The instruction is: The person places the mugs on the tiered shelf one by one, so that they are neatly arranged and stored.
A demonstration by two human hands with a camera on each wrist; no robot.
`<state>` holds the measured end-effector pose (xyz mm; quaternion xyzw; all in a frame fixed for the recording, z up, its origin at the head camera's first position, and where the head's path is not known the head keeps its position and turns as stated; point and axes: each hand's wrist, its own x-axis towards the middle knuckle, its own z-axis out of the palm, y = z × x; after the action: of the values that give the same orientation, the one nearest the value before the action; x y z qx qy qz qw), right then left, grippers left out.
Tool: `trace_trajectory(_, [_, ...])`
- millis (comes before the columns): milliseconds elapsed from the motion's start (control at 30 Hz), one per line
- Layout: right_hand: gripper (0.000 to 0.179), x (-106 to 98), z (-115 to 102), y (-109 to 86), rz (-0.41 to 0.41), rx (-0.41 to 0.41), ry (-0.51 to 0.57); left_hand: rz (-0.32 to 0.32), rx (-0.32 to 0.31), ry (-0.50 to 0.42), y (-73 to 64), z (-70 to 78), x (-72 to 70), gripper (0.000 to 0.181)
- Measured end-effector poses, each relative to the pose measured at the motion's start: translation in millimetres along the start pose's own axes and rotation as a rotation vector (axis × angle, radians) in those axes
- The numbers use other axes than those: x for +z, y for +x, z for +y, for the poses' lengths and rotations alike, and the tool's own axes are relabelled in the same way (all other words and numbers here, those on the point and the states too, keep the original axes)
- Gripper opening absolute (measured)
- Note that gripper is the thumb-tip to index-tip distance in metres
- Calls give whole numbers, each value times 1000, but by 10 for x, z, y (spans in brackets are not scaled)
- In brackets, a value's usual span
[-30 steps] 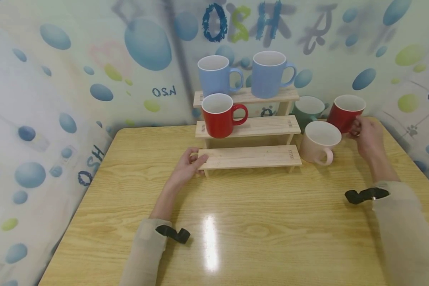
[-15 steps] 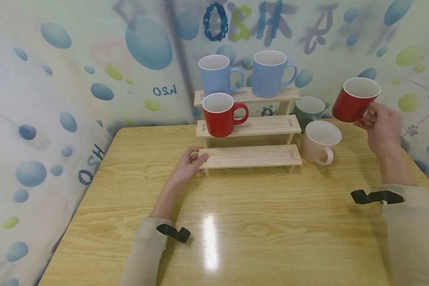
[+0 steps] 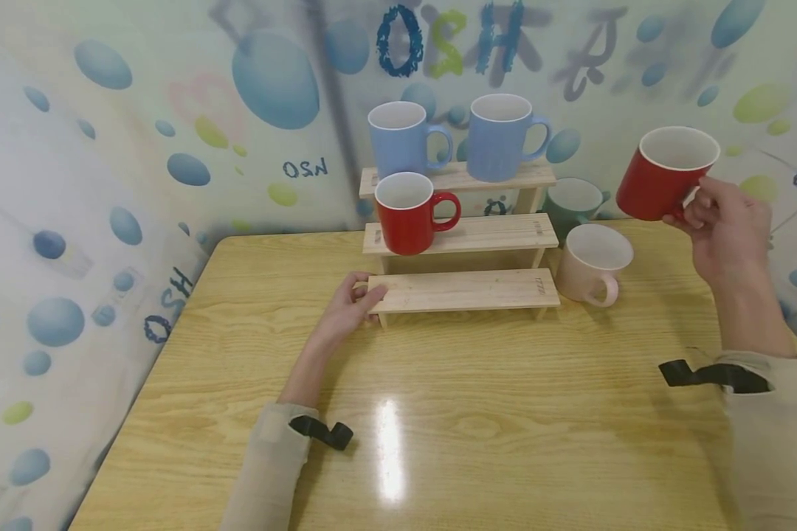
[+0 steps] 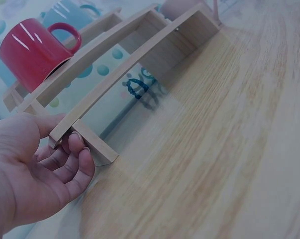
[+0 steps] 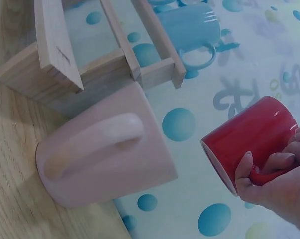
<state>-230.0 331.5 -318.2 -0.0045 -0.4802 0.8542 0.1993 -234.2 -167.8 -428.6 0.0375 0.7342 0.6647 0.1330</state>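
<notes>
My right hand (image 3: 730, 225) grips a red mug (image 3: 664, 177) by its handle, raised above the table and tilted a little. In the right wrist view the fingers curl round the handle of that red mug (image 5: 254, 134). My left hand (image 3: 348, 306) pinches the left end of the lowest board of a three-step wooden rack (image 3: 465, 293), thumb on top and fingers beneath, as the left wrist view shows. On the rack's middle step stands another red mug (image 3: 406, 217). Two blue mugs, one left (image 3: 398, 140) and one right (image 3: 499, 140), stand on the top step.
A pink mug (image 3: 594, 262) stands on the table against the rack's right end, its handle toward me. Behind it is a green mug (image 3: 571, 203), partly hidden. A patterned cloth wall (image 3: 272, 184) rises behind the wooden table (image 3: 478, 413).
My right hand has lifted the red mug off the table behind the pink mug and brought it up and to the right. The left hand and rack have stayed put.
</notes>
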Motion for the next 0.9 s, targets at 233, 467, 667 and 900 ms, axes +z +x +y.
trace_trajectory(233, [41,112,-23,-89,-80,-6,27,4,-7,6,9,-9,1,51])
trace_trajectory(467, [44,249,-22,-158,-198,56,24,0,-10,14,9,-7,-7,54])
trace_trajectory(667, [46,343,61,-216,-309,59,-19,3,-10,20,14,-6,-4,55])
trace_trajectory(900, [47,443,232,-255,-443,15,-104,6,5,16,6,-13,-6,50])
